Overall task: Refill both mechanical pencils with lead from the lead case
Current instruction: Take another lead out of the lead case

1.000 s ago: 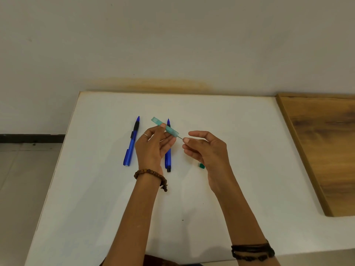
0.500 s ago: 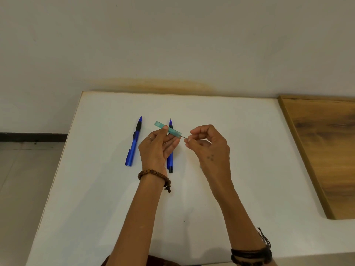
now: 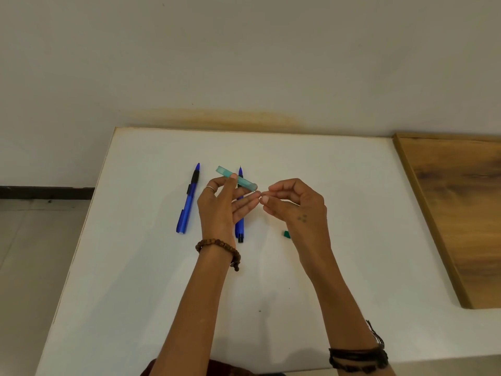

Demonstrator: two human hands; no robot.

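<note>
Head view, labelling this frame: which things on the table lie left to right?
Left blue pencil → left hand holding lead case → right hand → wooden board.

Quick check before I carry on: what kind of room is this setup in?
Probably a plain indoor room with a makeshift desk: a bare white table pushed against a stained, unpainted-looking wall, a wooden board at its right, tiled floor on the left.

Pretty soft, even indoor light, no glare. Faint arm shadows on the white desk, wide-angle bend along its edges, and everything's slightly fuzzy.
</note>
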